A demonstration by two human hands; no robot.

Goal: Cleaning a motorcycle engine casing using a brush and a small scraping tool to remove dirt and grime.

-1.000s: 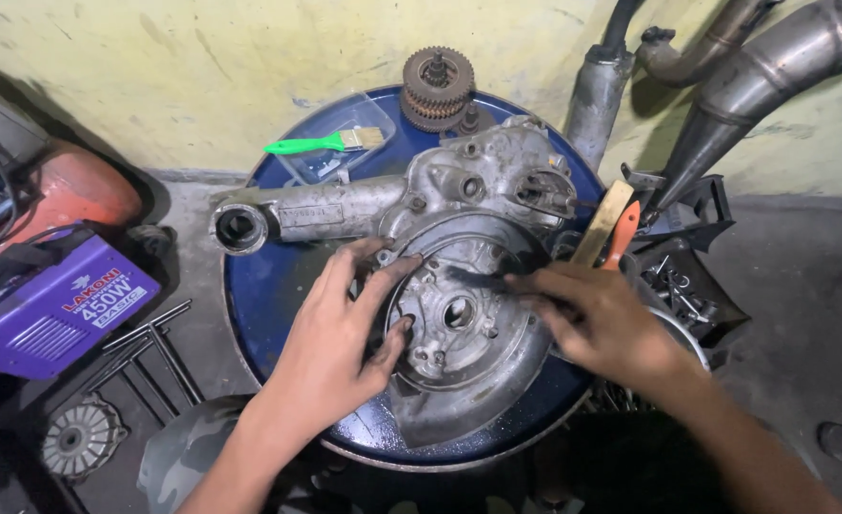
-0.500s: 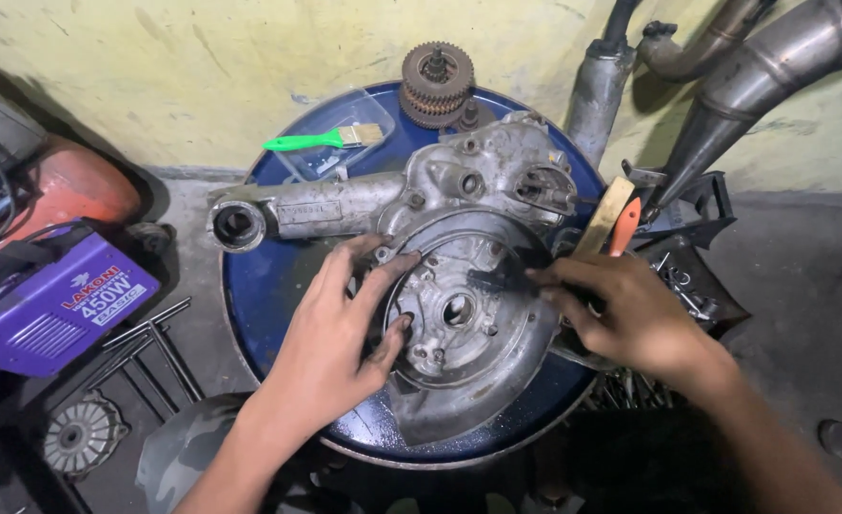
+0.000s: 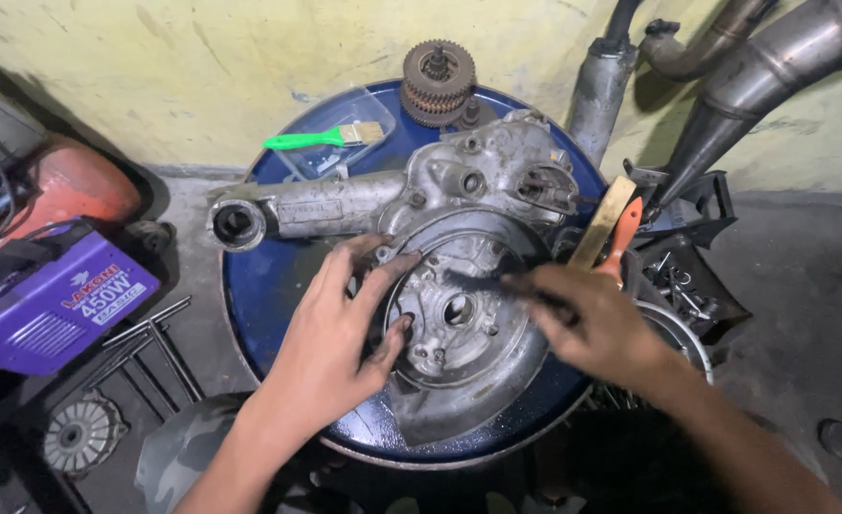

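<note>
Loosely spread left hand (image 3: 330,343) on engine casing (image 3: 459,324)

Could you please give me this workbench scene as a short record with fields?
Surface: blue drum top used as a bench
Main part: grey engine casing lying flat on the drum
Left hand: fingers spread on the casing's round plate
Right hand: pinching a thin dark tool over the plate
Behind: rusty gear cluster, green-handled brush
Left of drum: purple box
Right: exhaust pipes

Green-handled brush (image 3: 326,138), gear cluster (image 3: 437,82), purple box (image 3: 54,309), exhaust pipes (image 3: 754,76)
</note>
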